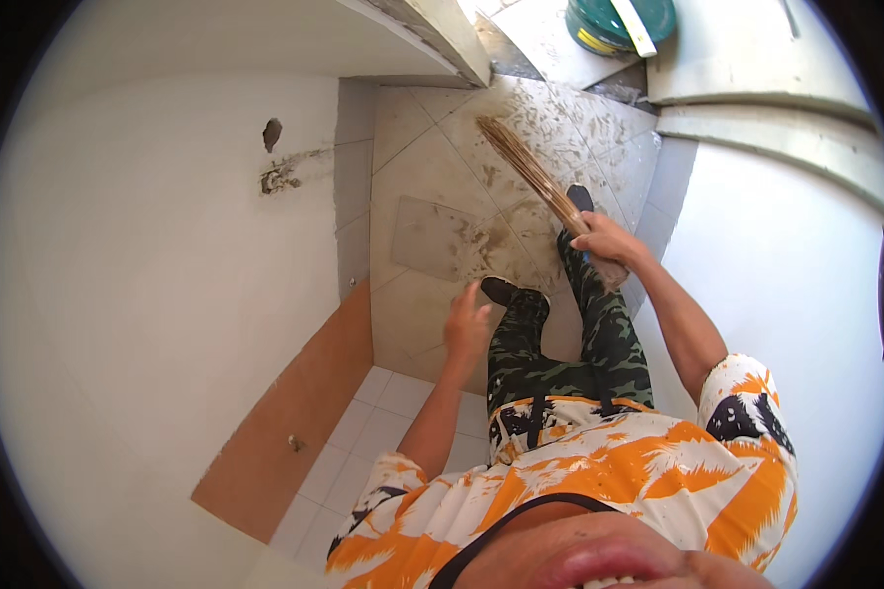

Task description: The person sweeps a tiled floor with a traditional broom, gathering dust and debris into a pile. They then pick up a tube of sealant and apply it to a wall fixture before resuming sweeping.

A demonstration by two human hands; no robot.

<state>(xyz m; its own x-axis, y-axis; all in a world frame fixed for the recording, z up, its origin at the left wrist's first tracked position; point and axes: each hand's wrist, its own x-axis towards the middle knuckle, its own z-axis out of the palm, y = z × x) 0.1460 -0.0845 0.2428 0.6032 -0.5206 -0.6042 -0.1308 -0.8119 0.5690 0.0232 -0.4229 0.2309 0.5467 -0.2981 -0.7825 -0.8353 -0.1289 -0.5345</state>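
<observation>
My right hand (604, 240) is closed around the handle end of a stick broom (530, 172), a bundle of thin brown twigs. Its bristle tips point up and to the left, over the tiled floor (413, 128), which is smeared with brown dirt. My left hand (468, 322) hangs free with nothing in it, its fingers apart and slightly blurred, near my left shoe. Beyond that hand, a square tile-like patch (430, 236) shows on the floor, with dirt along its right side.
A green bucket (599, 34) with a pale stick across it stands past the doorway. White walls (167, 245) close in on both sides; the left one has a hole (272, 133) and a reddish-brown panel (290, 422). Whiter tiles (363, 422) lie at lower left.
</observation>
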